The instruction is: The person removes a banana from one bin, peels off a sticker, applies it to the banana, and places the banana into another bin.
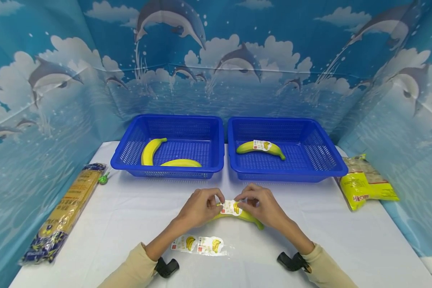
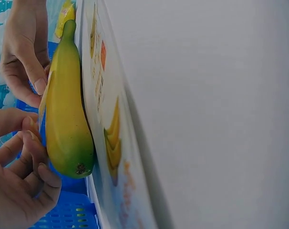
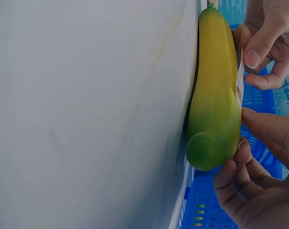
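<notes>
A yellow banana (image 1: 251,219) with green ends lies on the white table in front of me. Over it is a white label sticker (image 1: 231,208) printed with bananas. My left hand (image 1: 199,208) pinches the sticker's left edge between thumb and fingers. At its right edge, my right hand (image 1: 263,205) pinches it the same way. Seen from the right wrist, the sticker (image 3: 240,81) runs along the banana's side (image 3: 213,81), partly lifted at the far end. Nearer to me lies a clear strip with two more stickers (image 1: 210,245).
Two blue baskets (image 1: 165,173) (image 1: 291,176) stand at the back. The left one holds two plain bananas (image 1: 149,153); the right one holds a labelled banana (image 1: 276,151). A pasta packet (image 1: 66,208) and small green item (image 1: 103,178) lie left, a yellow bag (image 1: 360,188) right.
</notes>
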`<state>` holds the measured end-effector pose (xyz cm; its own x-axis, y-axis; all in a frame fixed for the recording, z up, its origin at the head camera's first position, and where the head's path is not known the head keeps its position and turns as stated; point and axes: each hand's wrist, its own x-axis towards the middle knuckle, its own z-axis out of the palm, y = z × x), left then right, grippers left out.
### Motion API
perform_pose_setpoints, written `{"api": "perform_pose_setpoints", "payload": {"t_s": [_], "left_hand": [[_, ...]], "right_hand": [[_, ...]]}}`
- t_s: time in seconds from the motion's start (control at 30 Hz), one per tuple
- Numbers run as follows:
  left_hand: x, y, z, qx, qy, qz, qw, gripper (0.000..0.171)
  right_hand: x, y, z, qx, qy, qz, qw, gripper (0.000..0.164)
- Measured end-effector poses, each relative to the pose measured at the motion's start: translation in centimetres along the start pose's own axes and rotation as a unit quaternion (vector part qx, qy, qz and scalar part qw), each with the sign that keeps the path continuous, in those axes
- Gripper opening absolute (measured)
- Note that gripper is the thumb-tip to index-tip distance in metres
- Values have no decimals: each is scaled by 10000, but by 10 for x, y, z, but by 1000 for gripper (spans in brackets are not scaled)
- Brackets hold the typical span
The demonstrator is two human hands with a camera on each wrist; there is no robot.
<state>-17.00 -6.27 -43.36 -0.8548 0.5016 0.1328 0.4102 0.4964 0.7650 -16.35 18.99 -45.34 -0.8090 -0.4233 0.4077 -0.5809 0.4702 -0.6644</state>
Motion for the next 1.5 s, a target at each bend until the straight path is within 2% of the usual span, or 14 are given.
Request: {"api": "perform_pose_setpoints", "payload": {"t_s": [0.27,0.6,0.87,1.17,1.33,1.5], "left_hand": [[0,3,1,75,-70,-120,9999,13],[-1,-1,1,120,-156,-267,9995,15],[-1,1,2,242,-262,-393,9986,18],[-2,6,0,735,-294,-714,9943,25],[-3,7,-2,1029,-415,-1013,9887,36],[-3,7,-4,1363,-480,-1162,9827,41]], "right_hand": [[-1,-1,-1,78,-240,193,9995,12],[1,1,0,190,-549,99,9983,11],[-1,3,-2,157,-772,199,9967,16],[-1,3,-4,47,-882,100,9960,24],[-1,2,-5,12,-975,122,9952,28],[-2,3,-7,-75,-1107,242,9935,31]]}}
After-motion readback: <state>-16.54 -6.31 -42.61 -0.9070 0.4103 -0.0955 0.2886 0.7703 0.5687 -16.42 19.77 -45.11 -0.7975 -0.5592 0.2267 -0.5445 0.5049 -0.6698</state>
